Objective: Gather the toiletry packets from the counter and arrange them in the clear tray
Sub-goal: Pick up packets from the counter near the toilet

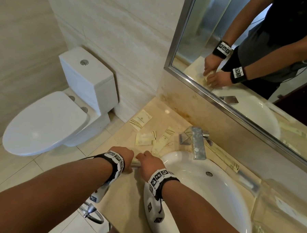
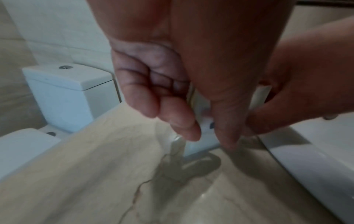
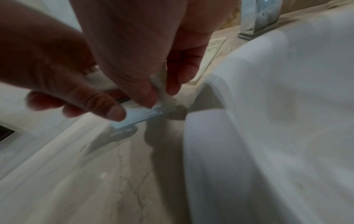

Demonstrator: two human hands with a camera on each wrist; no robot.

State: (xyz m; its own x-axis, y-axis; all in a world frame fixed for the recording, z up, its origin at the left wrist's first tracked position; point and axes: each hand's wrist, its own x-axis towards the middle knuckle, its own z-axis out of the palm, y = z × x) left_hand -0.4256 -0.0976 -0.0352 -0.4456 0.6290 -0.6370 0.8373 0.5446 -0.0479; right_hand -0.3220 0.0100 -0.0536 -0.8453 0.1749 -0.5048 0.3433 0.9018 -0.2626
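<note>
Hands meet low over the front of the surface (image 1: 127, 195), just left of the sink (image 1: 198, 190). The left hand (image 1: 124, 156) and right hand (image 1: 150, 165) share one small flat packet (image 1: 135, 163), lifted just clear of the stone.

Across the basin, on the far right, lies what looks like the clear tray (image 1: 250, 183); it is too glassy and distorted to be sure. A long sachet (image 1: 233, 165) lies beside it. Three more sachets lie behind the hands: a square one (image 1: 141, 119) at the back, a second (image 1: 146, 137) and a narrow one (image 1: 163, 141) nearer the tap.

These sachets should be very light, thin and limp, with slick film that tends to cling flat to polished stone. I would slide one to an edge or lift a corner, then pinch it by its sealed rim.

In the right wrist view the held packet (image 3: 134, 117) shows a stiff, clear-looking edge and a soft, crumpled white end. The left fingers (image 3: 107, 106) curl round the stiff part. The right thumb and forefinger are closed narrowly on the white end. Neither hand touches anything else, and I cannot tell whether this item is being opened or only straightened.
</note>
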